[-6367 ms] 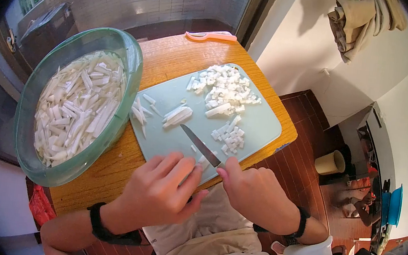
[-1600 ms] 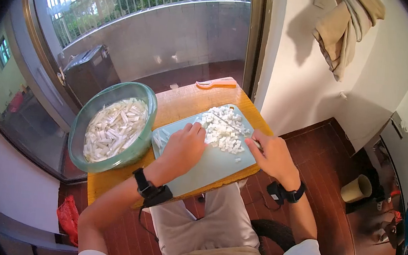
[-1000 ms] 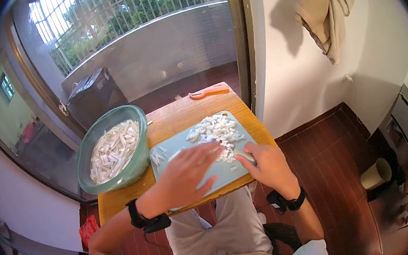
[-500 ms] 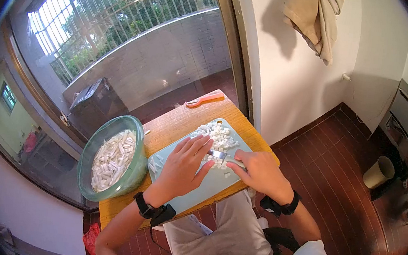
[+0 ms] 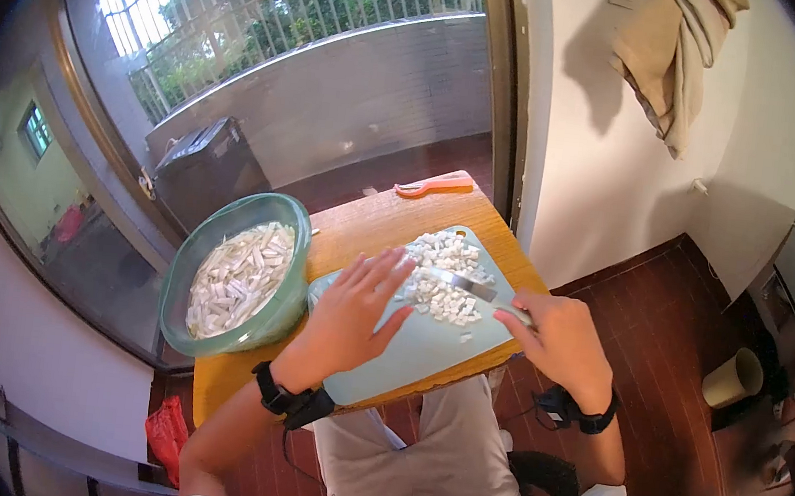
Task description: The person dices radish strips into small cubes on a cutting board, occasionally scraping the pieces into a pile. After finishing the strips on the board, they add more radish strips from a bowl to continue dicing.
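Observation:
My right hand (image 5: 566, 348) grips the pale handle of a small knife (image 5: 463, 284), with the blade pointing left across the diced white pieces. Fingers extended and somewhat apart, my left hand (image 5: 352, 316) is over the left part of the light blue cutting board (image 5: 394, 369), near the knife tip. Small white vegetable cubes (image 5: 445, 301) lie in a loose heap on the board's upper right part. To the left stands a green translucent bowl (image 5: 290, 300) full of cut white vegetable strips (image 5: 240, 275).
A pink-orange peeler (image 5: 435, 186) rests at the far edge of the wooden table (image 5: 351, 229). My legs (image 5: 423, 464) are beneath the near edge. A red bag (image 5: 166, 437) is on the floor at left, and a bin (image 5: 733, 378) stands at right.
The knife and my right hand have drawn away to the right from my left hand, exposing more of the blade. The camera view has also shifted.

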The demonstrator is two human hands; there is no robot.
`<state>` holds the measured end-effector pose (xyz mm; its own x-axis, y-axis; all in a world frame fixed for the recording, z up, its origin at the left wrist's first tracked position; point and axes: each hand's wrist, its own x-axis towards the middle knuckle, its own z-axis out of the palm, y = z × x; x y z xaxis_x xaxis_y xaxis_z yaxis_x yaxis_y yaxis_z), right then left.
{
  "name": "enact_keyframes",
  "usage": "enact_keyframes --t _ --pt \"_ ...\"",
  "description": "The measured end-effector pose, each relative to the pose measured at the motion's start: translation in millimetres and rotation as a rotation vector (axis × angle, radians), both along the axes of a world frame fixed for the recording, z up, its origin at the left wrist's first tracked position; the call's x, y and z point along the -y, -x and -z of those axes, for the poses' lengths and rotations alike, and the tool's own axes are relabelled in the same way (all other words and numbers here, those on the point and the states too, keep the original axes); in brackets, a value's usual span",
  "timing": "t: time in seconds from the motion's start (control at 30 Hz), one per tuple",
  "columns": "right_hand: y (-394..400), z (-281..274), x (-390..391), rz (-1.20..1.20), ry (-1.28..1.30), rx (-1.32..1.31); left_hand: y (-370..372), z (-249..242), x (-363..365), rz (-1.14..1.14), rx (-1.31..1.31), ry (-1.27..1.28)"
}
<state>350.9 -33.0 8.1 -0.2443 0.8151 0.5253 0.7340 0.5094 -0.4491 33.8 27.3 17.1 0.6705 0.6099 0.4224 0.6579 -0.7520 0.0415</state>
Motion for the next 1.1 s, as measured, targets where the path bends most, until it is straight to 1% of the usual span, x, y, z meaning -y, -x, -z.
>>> enact_keyframes --t 0.03,0.07,0.13,0.17,0.23,0.37,0.43,0.57,0.6,0.73,0.8,0.83,0.9,0.93,1.03,1.1 --pt "-1.2 -4.0 2.1 0.04 0.027 -0.001 6.1 1.4 1.4 -0.09 0.028 -0.007" --pt "-2.3 -5.1 2.9 0.083 0.056 -0.004 12.0 3.7 3.6 -0.097 0.03 -0.001" --pt "-3.5 -3.4 2.9 0.078 0.043 -0.002 23.3 10.6 10.0 -0.239 0.033 0.036" --pt "-2.9 -4.5 3.3 0.083 0.049 0.002 28.2 13.9 12.8 -0.246 0.034 0.039" --pt "-0.6 -5.6 2.9 0.081 0.055 0.006 36.5 19.0 17.3 -0.273 -0.044 0.007" --pt "3.3 -4.9 3.4 0.065 0.079 0.006 42.9 22.2 19.5 -0.282 -0.021 0.067" --pt "4.3 -5.0 3.7 0.06 0.077 0.014 44.6 23.1 19.2 -0.234 0.009 0.069" --pt "5.9 -2.9 2.6 0.046 0.03 0.016 42.9 21.4 25.4 -0.209 0.067 0.104" --pt "6.1 -1.9 2.1 0.042 0.002 0.004 41.5 19.5 28.5 -0.19 0.072 0.126" --pt "10.9 -0.6 4.8 0.049 0.021 -0.004 34.7 14.0 43.7 -0.142 0.132 0.225" --pt "15.5 5.7 7.3 0.056 0.047 0.143 34.8 17.6 43.5 -0.117 0.139 0.208" --pt "22.7 7.9 10.6 0.056 0.052 0.149 35.5 20.0 43.1 -0.094 0.145 0.187" --pt "45.3 10.1 20.6 0.014 0.108 -0.018 39.6 22.0 39.9 -0.074 0.13 0.191" --pt "54.5 11.1 25.0 0.016 0.114 -0.013 42.5 22.5 37.4 -0.054 0.111 0.188" --pt "73.5 17.3 35.7 0.031 0.151 -0.125 50.6 20.4 28.3 0.013 0.108 0.227" --pt "81.9 21.7 38.5 0.029 0.165 -0.123 53.2 17.8 24.3 0.051 0.113 0.241"
